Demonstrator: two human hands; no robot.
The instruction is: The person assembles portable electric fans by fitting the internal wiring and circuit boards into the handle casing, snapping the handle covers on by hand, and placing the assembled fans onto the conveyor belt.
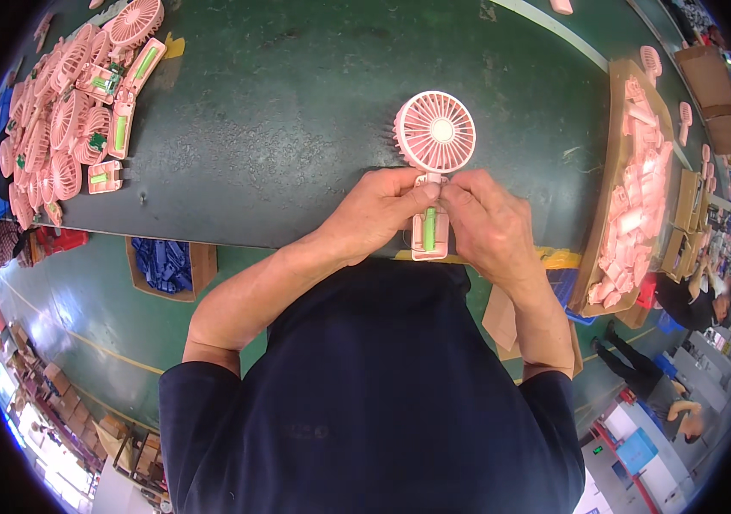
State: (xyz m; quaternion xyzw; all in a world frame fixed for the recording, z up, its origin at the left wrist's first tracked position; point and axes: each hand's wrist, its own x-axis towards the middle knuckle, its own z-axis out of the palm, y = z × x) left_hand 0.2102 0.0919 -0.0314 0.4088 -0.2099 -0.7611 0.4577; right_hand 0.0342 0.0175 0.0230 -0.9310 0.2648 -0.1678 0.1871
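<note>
A pink handheld fan (pixel 440 133) lies at the near edge of the green table, its round grille pointing away from me. Its handle is uncovered, and a green battery (pixel 429 230) shows inside. My left hand (pixel 382 206) grips the neck of the fan from the left, thumb pressed on the top of the handle. From the right, my right hand (pixel 489 218) closes thumb and fingers together at the same neck. Whatever small part lies between the right fingertips is hidden.
Several pink fans (pixel 65 120) with bare green parts are heaped at the table's far left. On the right stands a cardboard box (pixel 616 128) full of pink plastic covers (pixel 637 206). Below the table edge, another carton (pixel 203 267) holds blue pieces. People are further off at right.
</note>
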